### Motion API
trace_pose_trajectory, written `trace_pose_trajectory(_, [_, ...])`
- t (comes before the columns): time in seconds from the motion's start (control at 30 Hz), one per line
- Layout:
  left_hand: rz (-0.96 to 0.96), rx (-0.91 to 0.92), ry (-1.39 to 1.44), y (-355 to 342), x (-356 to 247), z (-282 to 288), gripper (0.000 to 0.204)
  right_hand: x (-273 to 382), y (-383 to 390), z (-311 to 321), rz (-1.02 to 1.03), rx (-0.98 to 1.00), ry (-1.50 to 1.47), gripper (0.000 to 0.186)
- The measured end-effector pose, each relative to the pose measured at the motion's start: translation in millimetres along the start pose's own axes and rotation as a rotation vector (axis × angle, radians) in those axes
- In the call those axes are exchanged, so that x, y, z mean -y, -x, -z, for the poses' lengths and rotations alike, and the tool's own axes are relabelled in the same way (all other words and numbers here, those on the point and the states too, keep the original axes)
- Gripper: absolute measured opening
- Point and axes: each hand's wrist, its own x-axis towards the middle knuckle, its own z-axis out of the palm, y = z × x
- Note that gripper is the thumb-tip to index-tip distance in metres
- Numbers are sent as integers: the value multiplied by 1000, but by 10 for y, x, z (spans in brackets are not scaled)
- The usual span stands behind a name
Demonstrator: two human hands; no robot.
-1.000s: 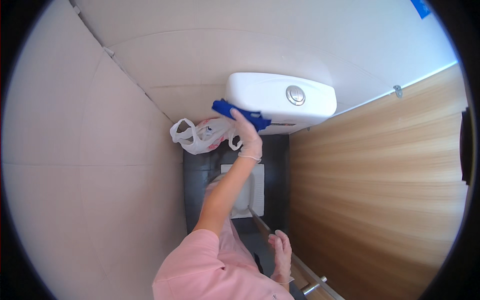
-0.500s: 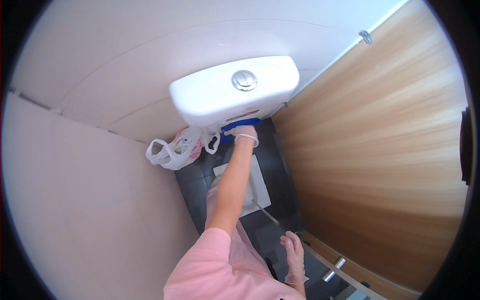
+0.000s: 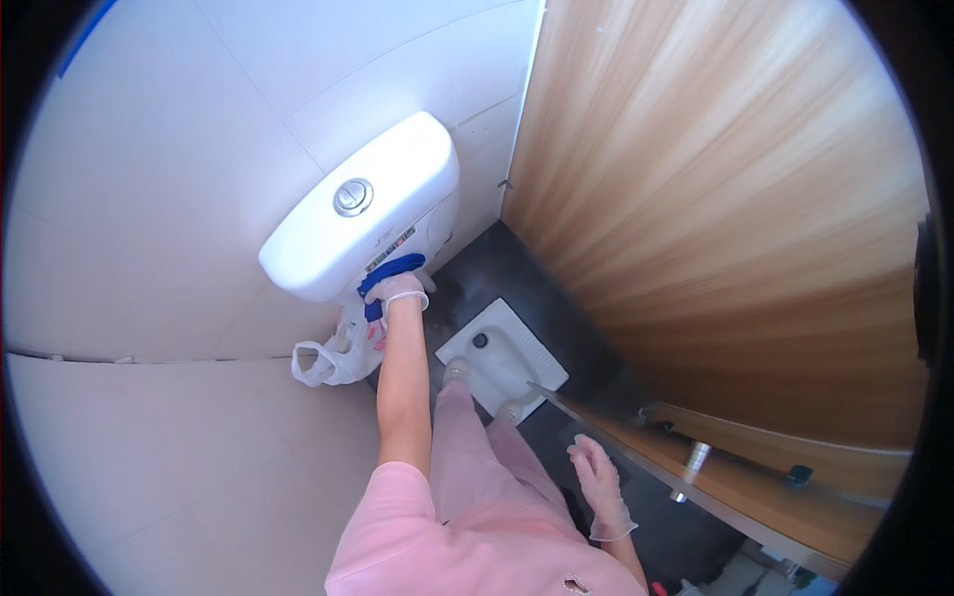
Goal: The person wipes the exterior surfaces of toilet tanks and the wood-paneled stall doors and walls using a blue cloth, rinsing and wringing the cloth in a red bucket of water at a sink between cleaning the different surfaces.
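Blue cloth [image 3: 390, 274]: one, gripped by left hand [image 3: 397, 290] under one cistern [image 3: 363, 209] | right hand [image 3: 599, 477] open, empty

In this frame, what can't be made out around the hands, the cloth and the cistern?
- Head view: most of the blue cloth is tucked under the white cistern and behind the left hand.
- The contents of the white plastic bag are too small to identify.
- The right hand hangs open; its palm faces away.
- The squat pan is partly hidden by the pink trouser legs.
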Motion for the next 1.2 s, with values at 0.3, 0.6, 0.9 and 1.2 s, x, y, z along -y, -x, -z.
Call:
trace_pose_trajectory(0.3, [-352,257,-252,995,-818,-288,72,29,49,158,157,-1,-29,38])
trace_pose_trajectory(0.6, [-1816,952,-1814,457,-1854,-590,56,-26,-145,46,138,-42,-43,40])
trace_pose_trajectory(0.9, [-1571,1954,-2002,638,-929,-1561,57,389,-364,-448,168,-45,17,39])
trace_pose_trajectory(1.2, [-1503,2167,-2572,1056,667,-2064,40,279,-347,-555,-11,-346,-101,40])
